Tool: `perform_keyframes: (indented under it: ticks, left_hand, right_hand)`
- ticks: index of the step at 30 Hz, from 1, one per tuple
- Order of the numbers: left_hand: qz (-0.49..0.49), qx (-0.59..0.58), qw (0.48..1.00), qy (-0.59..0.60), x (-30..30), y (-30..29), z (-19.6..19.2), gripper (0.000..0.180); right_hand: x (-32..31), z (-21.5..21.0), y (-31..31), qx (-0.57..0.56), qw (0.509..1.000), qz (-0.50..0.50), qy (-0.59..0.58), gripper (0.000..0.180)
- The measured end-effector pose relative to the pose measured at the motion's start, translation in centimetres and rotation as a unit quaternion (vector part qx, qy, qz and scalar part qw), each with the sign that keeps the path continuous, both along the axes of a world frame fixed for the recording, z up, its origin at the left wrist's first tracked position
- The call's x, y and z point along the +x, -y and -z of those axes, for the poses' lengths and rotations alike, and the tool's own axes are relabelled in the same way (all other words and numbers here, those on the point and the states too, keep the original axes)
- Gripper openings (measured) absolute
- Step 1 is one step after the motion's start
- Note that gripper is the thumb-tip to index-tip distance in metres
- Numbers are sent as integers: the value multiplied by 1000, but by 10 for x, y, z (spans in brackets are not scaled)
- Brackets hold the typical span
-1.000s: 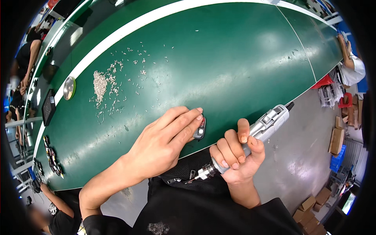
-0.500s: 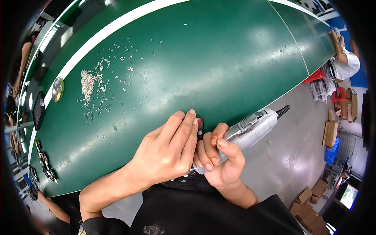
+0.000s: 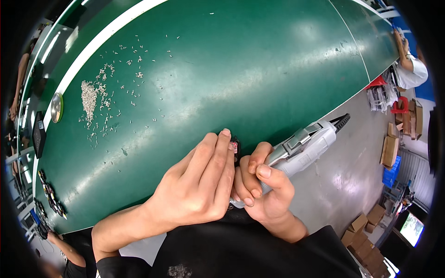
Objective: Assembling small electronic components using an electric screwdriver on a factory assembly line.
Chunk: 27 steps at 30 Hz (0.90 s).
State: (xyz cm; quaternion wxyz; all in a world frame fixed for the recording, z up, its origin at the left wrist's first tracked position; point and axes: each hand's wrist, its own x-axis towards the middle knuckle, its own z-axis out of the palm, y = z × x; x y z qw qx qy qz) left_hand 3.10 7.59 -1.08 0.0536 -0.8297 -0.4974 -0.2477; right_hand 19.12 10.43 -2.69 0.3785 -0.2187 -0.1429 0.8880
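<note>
My left hand (image 3: pixel 197 183) is closed around a small black part with a red patch (image 3: pixel 235 147), most of it hidden behind the fingers. Beside it, my right hand (image 3: pixel 266 190) grips a grey electric screwdriver (image 3: pixel 303 146) with a metal lever on its body and a black ribbed cord end (image 3: pixel 342 122). The tool slants, its cord end up to the right and its tip down toward my left hand. That tip is covered by my hands, so I cannot see what it touches.
A heap of small screws (image 3: pixel 88 99) lies at the left of the green table (image 3: pixel 222 83), with more scattered around it. Near the far-left edge are a round dish (image 3: pixel 56 107), a black box (image 3: pixel 39 134) and black cabled parts (image 3: pixel 51 194). Another person (image 3: pixel 410 69) works at the right.
My view has shifted, so the screws and dish appear farther left. Both hands keep their grips; the screwdriver's cord end sits slightly higher and farther right in the picture.
</note>
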Motion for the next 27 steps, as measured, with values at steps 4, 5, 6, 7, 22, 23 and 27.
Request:
perform_keyframes:
  ticks: [4,5,6,7,22,23,27]
  left_hand:
    - [6,-24,999,-23,0,2,-1,34]
    - [11,-31,999,-37,0,3,-3,34]
    - [12,-33,999,-34,1,4,-5,34]
    - [12,-40,997,-66,1,5,-7,31]
    - [-1,-56,994,-92,1,8,-4,31]
    - [-1,-59,994,-89,2,8,-4,31]
    - [2,-43,996,-83,0,7,-1,30]
  right_hand:
    - [19,-21,-37,145,988,-54,-13,12]
    - [23,-30,-47,199,979,-53,-15,15]
    - [26,-40,-56,247,968,-50,3,17]
    - [27,-45,-64,294,955,-46,18,19]
    - [1,-33,-98,364,930,-45,27,22]
    - [1,-32,-98,361,931,-45,24,23]
    - [-1,-39,-102,400,911,-84,49,21]
